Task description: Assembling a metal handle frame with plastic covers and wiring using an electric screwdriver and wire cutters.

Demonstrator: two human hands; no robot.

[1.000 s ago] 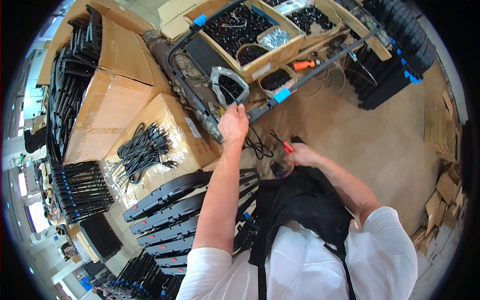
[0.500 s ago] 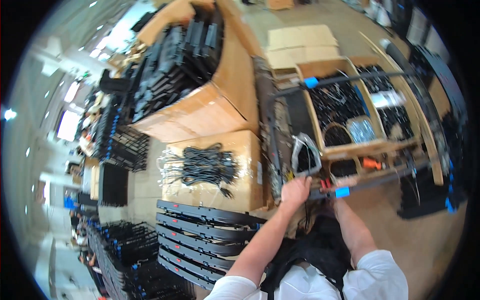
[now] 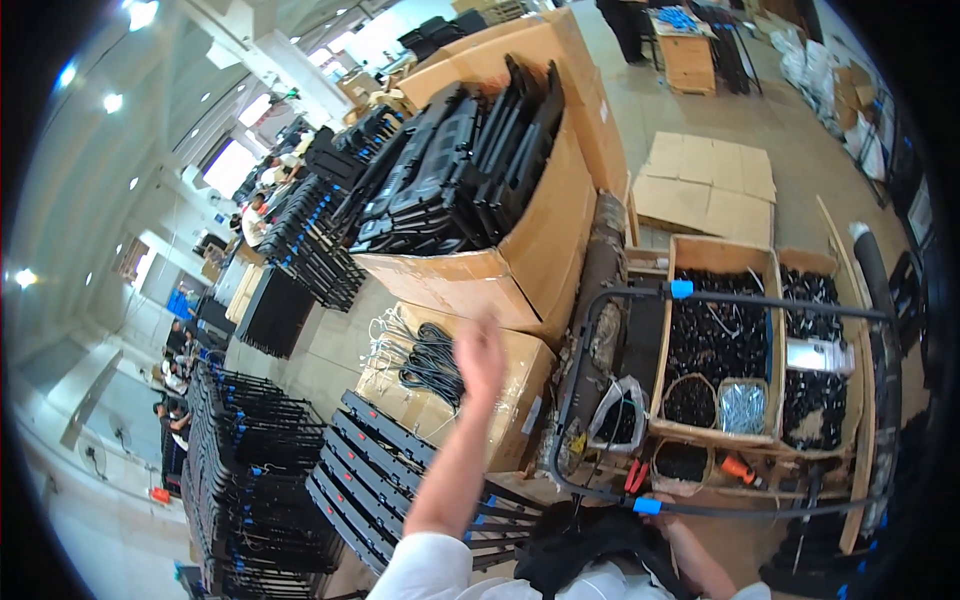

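Note:
My left hand point(image 3: 482, 358) is raised over the carton at my left, smeared by motion, so its fingers do not show clearly. Beside it a bundle of black cables point(image 3: 430, 362) with pale ends lies on the carton, partly behind the hand. In front of me a black tube frame point(image 3: 575, 385) with blue tape patches spans the wooden bins. My right hand point(image 3: 657, 518) is at the frame's near bar, next to a blue patch point(image 3: 647, 506), and appears closed around the tube; most of its fingers are hidden.
A large carton point(image 3: 555, 270) full of black plastic panels stands beyond the cables' carton point(image 3: 525, 400). Wooden bins point(image 3: 655, 350) hold small black parts. Red-handled pliers point(image 3: 636, 475) and an orange tool point(image 3: 738, 469) lie near the frame. Black slatted parts point(image 3: 365, 470) are stacked at left.
My left hand has left the frame's near corner and swung left to the cable bundle. My right hand stays at the near bar. The whole view has shifted as my head turned.

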